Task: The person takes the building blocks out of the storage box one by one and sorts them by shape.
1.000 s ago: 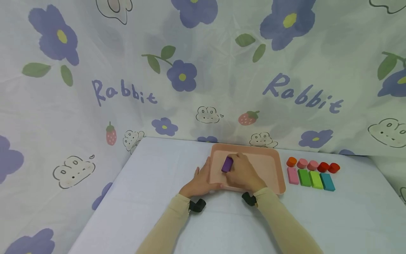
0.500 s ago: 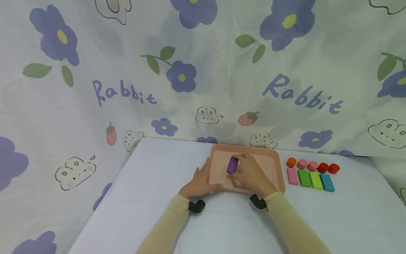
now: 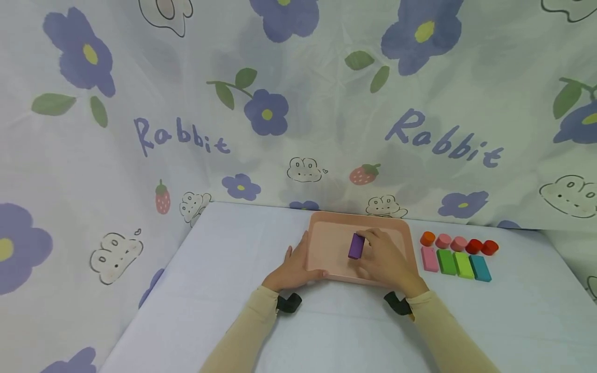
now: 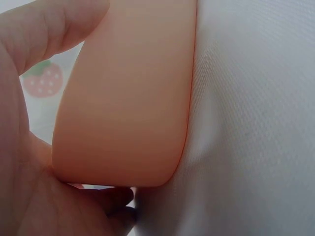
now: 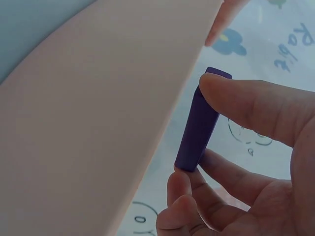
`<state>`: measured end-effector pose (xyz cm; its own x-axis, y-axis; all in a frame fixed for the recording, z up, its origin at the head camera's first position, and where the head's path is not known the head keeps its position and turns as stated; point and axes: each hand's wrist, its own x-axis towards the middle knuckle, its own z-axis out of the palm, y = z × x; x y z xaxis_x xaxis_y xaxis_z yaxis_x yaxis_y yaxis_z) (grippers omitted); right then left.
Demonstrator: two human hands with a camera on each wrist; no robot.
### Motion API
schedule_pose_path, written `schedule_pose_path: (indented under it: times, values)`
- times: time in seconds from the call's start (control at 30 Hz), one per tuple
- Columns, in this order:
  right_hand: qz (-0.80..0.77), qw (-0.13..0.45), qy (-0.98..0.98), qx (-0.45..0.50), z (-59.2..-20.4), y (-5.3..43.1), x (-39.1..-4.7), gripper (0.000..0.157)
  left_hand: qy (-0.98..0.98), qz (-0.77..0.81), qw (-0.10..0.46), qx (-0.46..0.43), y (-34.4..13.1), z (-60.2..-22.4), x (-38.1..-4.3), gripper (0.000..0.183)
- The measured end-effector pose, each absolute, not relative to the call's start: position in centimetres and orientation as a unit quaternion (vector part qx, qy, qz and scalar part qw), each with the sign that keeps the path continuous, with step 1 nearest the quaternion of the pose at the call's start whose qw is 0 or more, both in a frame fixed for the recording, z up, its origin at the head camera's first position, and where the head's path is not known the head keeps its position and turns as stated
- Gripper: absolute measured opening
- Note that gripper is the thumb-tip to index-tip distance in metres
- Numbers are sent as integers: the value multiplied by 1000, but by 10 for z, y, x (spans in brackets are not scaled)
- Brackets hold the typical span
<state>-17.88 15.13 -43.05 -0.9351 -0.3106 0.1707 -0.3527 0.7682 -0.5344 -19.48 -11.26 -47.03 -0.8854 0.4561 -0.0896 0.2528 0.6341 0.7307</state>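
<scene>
In the head view my right hand (image 3: 386,261) pinches a purple rectangular block (image 3: 356,246) by its ends, over the right-middle part of a peach tray (image 3: 328,248). The right wrist view shows the thumb on one end of the purple block (image 5: 198,128) and fingertips at the other, beyond the tray's wall (image 5: 93,113). My left hand (image 3: 290,272) rests against the tray's near left corner. Its fingers lie along the left side and its thumb along the front edge. The left wrist view has this hand (image 4: 29,128) around the tray's corner (image 4: 128,108).
Right of the tray, several short cylinders stand in a row: orange (image 3: 427,238), pink (image 3: 443,240) and red (image 3: 474,246). In front of them lie flat blocks: pink (image 3: 430,259), green (image 3: 447,261), yellow-green (image 3: 464,264) and blue (image 3: 480,268). A printed curtain (image 3: 261,150) hangs behind the white table (image 3: 233,248).
My right hand has moved to the right across the tray, carrying the purple block with it. The left hand has stayed at the tray's corner.
</scene>
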Motion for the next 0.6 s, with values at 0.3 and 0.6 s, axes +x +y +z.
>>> schedule_pose_path:
  times: [0.3,0.6]
  values:
    - [283,35,-944,168,-423,175,-172,63,895,377,134,196,-113,-472,-196,119]
    - [282,46,-945,162,-422,204,-164,61,897,373,131,196,-112,-472,-195,120]
